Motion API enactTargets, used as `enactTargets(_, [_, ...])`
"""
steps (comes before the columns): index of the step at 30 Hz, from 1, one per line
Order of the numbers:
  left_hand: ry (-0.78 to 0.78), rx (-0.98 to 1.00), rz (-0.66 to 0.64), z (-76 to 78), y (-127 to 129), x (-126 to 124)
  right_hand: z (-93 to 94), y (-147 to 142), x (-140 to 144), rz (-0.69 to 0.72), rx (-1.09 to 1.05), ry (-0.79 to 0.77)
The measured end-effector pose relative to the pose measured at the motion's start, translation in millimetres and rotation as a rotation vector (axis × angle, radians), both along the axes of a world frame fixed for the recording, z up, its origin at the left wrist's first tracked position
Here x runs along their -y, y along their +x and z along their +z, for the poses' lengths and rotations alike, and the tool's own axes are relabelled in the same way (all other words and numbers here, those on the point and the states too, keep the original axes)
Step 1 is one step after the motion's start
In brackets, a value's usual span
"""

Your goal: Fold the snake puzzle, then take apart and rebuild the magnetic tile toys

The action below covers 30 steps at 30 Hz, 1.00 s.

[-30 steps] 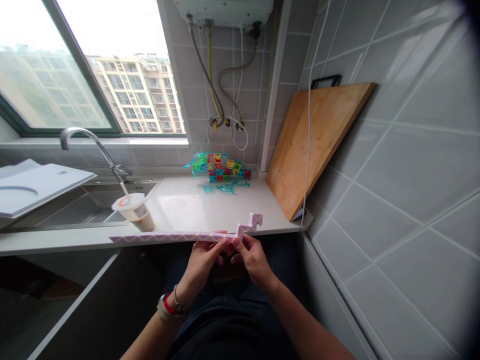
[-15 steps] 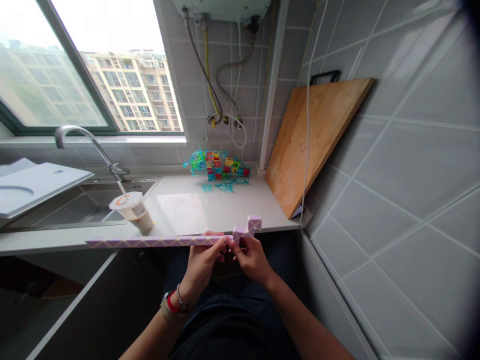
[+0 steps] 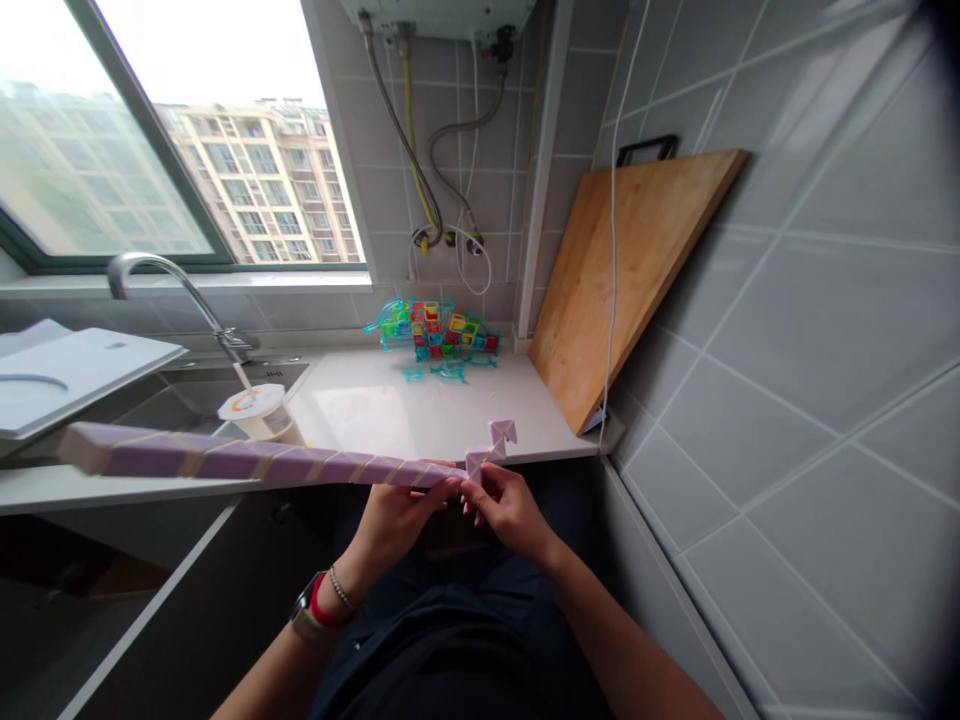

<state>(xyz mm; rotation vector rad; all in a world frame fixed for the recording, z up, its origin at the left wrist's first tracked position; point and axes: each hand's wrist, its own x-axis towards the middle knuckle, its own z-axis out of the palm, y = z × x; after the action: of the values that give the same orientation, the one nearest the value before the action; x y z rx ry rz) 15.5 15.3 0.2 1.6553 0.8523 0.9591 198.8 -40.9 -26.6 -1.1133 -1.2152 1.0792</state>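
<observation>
A lilac snake cube puzzle (image 3: 300,463) with pale zigzag edges stretches across the front of the counter. Its long straight part runs left and rises toward the camera, while the right end is folded into a short stepped shape. My left hand (image 3: 405,515) is closed around the straight part near the bend. Close beside it, my right hand (image 3: 510,510) pinches the puzzle at the base of the folded end. The fingers behind the puzzle are partly hidden.
A lidded drink cup (image 3: 259,410) with a straw stands behind the puzzle, beside the sink (image 3: 195,395) and faucet (image 3: 172,265). Colourful plastic pieces (image 3: 439,332) lie at the back of the counter (image 3: 360,400). A wooden board (image 3: 637,270) leans on the right wall.
The puzzle's long left part has swung up and toward the camera, now overlapping the cup. The folded right end has turned, and my left wrist has shifted left.
</observation>
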Motion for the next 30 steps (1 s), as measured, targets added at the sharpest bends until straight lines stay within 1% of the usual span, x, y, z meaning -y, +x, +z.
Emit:
enactTargets(3, [-0.043, 0.019, 0.044, 0.6, 4.5, 4.9, -0.8, -1.9, 1.6, -0.113, 0.060, 0.040])
enactTargets(4, [-0.040, 0.000, 0.047, 0.9, 5.3, 5.8, -1.1, -2.0, 1.9, -0.116, 0.069, 0.039])
enactTargets(8, [0.028, -0.091, 0.049, 3.3, 5.6, 7.3, -0.1, -1.4, 2.1, -0.031, 0.051, -0.001])
enactTargets(11, [0.051, -0.109, 0.090, 4.3, 6.7, 6.9, 2.7, -2.1, 1.5, -0.077, 0.134, 0.068])
enactTargets(13, [0.019, -0.094, 0.102, 3.9, 6.8, 5.0, 3.6, -2.5, 1.2, -0.120, 0.219, 0.131])
enactTargets(15, [-0.064, -0.068, 0.063, 3.3, 4.8, 0.9, 3.1, -2.3, 1.4, -0.120, 0.225, 0.135])
enactTargets(17, [-0.144, -0.058, -0.030, 3.8, 0.3, -5.1, 2.0, -1.5, 2.1, -0.058, 0.158, 0.074])
enactTargets(19, [-0.147, -0.087, -0.148, 5.5, -4.9, -12.1, 1.5, -0.2, 3.2, 0.058, 0.083, -0.003])
enactTargets(21, [-0.084, -0.138, -0.226, 7.5, -8.6, -18.7, 2.4, 1.3, 4.2, 0.155, 0.061, -0.028])
enactTargets(23, [-0.033, -0.179, -0.230, 8.4, -9.2, -23.5, 3.7, 2.3, 4.9, 0.178, 0.125, 0.032])
enactTargets(26, [-0.091, -0.172, -0.195, 6.4, -6.0, -26.9, 3.4, 2.3, 5.1, 0.168, 0.271, 0.133])
enactTargets(28, [-0.157, -0.141, -0.206, 3.7, -3.8, -27.2, 1.1, 1.3, 5.2, 0.174, 0.260, 0.106])
enactTargets(30, [-0.189, -0.107, -0.245, 1.0, -2.4, -26.6, -1.4, 0.1, 5.2, 0.194, 0.157, 0.033])
